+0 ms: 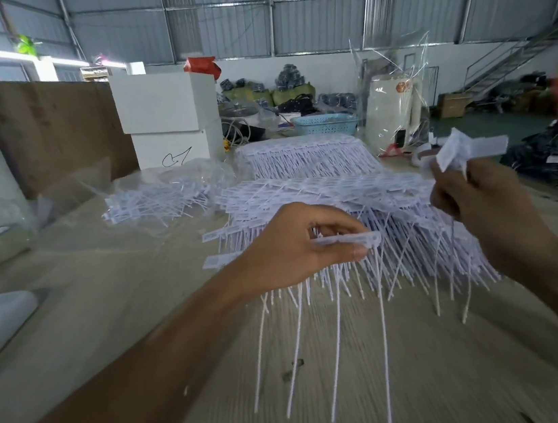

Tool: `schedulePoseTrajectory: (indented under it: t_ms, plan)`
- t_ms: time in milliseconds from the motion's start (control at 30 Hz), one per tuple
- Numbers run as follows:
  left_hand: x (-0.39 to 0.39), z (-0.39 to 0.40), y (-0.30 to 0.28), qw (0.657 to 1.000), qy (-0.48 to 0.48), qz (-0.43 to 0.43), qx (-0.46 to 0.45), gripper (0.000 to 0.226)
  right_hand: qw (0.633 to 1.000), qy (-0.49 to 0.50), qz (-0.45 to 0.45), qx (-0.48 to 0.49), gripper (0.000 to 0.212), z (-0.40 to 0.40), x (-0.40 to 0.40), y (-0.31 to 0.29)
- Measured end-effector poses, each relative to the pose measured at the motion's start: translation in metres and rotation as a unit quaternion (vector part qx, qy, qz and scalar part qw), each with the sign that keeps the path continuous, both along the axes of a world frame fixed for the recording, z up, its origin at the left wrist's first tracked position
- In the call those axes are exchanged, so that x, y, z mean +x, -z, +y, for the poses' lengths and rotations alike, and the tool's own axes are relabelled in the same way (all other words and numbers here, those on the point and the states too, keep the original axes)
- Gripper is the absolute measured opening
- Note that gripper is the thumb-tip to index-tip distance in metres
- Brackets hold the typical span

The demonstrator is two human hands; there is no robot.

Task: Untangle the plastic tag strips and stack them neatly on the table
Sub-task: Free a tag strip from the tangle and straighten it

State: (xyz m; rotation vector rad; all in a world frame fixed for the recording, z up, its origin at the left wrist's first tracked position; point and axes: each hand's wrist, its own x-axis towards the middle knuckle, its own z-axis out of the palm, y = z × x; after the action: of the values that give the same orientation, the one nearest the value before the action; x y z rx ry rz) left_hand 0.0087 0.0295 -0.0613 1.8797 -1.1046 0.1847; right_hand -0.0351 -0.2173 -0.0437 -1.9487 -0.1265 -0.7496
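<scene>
Left hand (296, 244) fingers curled, pinching head bar of white plastic tag strip (345, 242); its long thin tails hang down over pale wooden table (120, 285). Right hand (481, 198) raised, fingers clenched round blurred bunch of white tag heads (465, 151). Beneath both hands: large layered stack of white tag strips (357, 194), tails fanned toward viewer. Farther back, second neat stack (302, 155). Left of it, loose tangled heap in clear plastic bag (159, 198). Behind: white cardboard boxes (165, 116), light-blue perforated plastic basket (325, 127).

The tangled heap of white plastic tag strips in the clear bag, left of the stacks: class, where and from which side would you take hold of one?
Pinch a flat label head on the tangled heap of white plastic tag strips from above; the thin tails cross and would snag.
</scene>
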Motion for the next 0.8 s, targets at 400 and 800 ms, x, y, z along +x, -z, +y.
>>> schedulePoseTrajectory:
  t_ms: [400, 800]
  plan:
    - [0.001, -0.002, 0.000, 0.997, -0.055, 0.010, -0.053, 0.023, 0.980, -0.195, -0.006, -0.049, 0.036, 0.033, -0.017, 0.001]
    - [-0.003, -0.004, -0.003, 0.996, -0.070, 0.005, -0.060, 0.024, 0.984, -0.174, 0.030, 0.002, 0.042, 0.035, -0.016, 0.007]
